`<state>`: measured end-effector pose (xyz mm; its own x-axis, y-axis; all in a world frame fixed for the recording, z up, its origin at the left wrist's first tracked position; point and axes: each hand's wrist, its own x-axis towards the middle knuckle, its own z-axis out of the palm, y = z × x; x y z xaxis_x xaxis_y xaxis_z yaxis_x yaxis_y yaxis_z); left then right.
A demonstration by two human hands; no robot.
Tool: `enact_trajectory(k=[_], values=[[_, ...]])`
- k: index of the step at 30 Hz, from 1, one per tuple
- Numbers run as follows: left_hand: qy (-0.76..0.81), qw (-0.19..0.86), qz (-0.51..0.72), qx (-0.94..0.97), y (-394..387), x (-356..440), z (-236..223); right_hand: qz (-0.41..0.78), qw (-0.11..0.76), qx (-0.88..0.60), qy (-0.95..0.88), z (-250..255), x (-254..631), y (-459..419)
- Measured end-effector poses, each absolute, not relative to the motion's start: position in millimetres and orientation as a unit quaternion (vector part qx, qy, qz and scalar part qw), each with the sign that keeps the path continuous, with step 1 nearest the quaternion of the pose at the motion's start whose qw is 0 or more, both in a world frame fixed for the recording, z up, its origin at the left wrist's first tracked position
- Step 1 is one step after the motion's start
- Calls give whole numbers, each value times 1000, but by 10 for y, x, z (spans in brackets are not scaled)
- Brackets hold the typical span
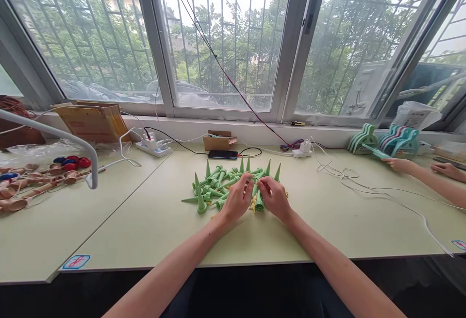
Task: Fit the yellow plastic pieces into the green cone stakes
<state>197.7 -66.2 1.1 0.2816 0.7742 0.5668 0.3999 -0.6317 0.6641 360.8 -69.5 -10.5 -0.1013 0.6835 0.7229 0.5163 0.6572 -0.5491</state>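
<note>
A heap of green plastic plant watering spikes lies on the table, some standing with their points up and others on their sides. My left hand is over the right part of the heap, its fingers closed in a pinch. Close beside it, my right hand is also pinched, fingertips near those of the left. What lies between the fingertips is too small and partly hidden to make out. Below and between the hands a green spike shows its round open end. Small yellow pieces lie next to it.
Behind the heap are a black phone and a small cardboard box. Cables and a power strip run along the sill. Wooden toys lie left. A co-worker's hand is by teal clip-shaped items at right.
</note>
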Motion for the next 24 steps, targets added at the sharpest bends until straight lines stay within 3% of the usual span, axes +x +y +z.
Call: enact_trajectory(k=[7, 14, 24], values=[[368, 176, 456, 791, -681, 1979, 38, 72, 541, -404, -733, -116, 3608, -682], [357, 245, 496, 753, -666, 1986, 33, 30, 575, -412, -706, -85, 3613, -698], [330, 483, 529, 614, -617, 2004, 90, 5, 584, -377, -719, -72, 3614, -727]])
